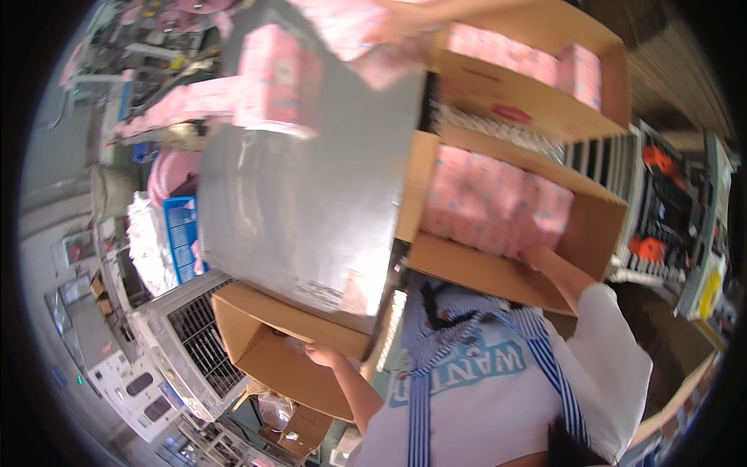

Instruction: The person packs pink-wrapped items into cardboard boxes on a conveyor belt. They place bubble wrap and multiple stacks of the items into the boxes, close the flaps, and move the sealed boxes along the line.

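My left hand (323,356) reaches over an open cardboard box (272,362) at the lower left, below the metal table's near edge. Its fingers look curled together near the box's inner wall; what they grip, if anything, does not show clearly. On the right, my right hand (537,255) is inside another open carton (482,267). That hand touches the near end of a row of pink patterned packs (498,202), and its fingertips are partly hidden between the packs and the carton wall.
Across the metal table (311,202), another person's hand (393,23) holds blurred pink packs (342,27). A pink stack (272,82) stands at the far left of the table. A second filled carton (529,93) sits beyond mine. A blue basket (181,237) is left of the table.
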Available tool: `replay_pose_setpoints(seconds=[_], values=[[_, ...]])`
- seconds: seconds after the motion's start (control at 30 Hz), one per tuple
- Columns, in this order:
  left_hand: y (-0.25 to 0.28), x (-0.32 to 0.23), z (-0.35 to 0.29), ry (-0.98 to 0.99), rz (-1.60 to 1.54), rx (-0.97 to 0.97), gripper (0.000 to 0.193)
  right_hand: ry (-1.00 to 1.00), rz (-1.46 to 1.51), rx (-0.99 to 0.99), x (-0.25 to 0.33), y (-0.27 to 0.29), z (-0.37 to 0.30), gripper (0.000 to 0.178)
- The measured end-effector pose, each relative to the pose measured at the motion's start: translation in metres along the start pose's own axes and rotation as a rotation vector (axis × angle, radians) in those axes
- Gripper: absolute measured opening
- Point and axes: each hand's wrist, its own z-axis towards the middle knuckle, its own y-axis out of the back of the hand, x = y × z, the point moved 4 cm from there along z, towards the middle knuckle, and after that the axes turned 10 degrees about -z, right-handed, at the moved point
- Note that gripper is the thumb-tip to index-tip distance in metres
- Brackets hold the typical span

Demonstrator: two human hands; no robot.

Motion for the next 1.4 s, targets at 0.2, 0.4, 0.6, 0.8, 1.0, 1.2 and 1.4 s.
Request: replay_pose_setpoints(seconds=[0.2, 0.4, 0.6, 0.8, 1.0, 1.2, 1.4], values=[[-0.001, -0.079, 0.012, -0.236, 0.051, -0.087, 0.025, 0.196, 0.473, -1.348, 0.089, 0.322, -0.102, 0.017], [-0.088, -0.237, 0.049, -0.787, -0.151, 0.216, 0.03, 0.274, 0.072, -1.538, 0.174, 0.531, -0.082, 0.043], [-0.231, -0.494, 0.032, -1.134, -0.098, 0.426, 0.038, -0.139, -0.527, -1.435, 0.175, 0.685, -0.062, 0.057], [-0.281, -0.564, 0.036, -1.033, -0.132, 0.623, 0.028, 0.108, -1.176, -1.072, 0.169, 0.724, -0.048, 0.07], [-0.201, -0.436, 0.011, -1.15, -0.13, 0.639, 0.015, 0.324, -1.091, -0.899, 0.202, 0.717, -0.034, 0.083], [-0.112, -0.352, -0.004, -0.962, -0.115, 0.711, 0.035, 0.386, -0.467, -1.288, 0.289, 0.71, -0.004, 0.073], [-0.122, -0.351, 0.029, -0.923, -0.172, 0.475, 0.059, -0.044, -0.23, -1.018, 0.236, 0.809, 0.012, 0.091]])
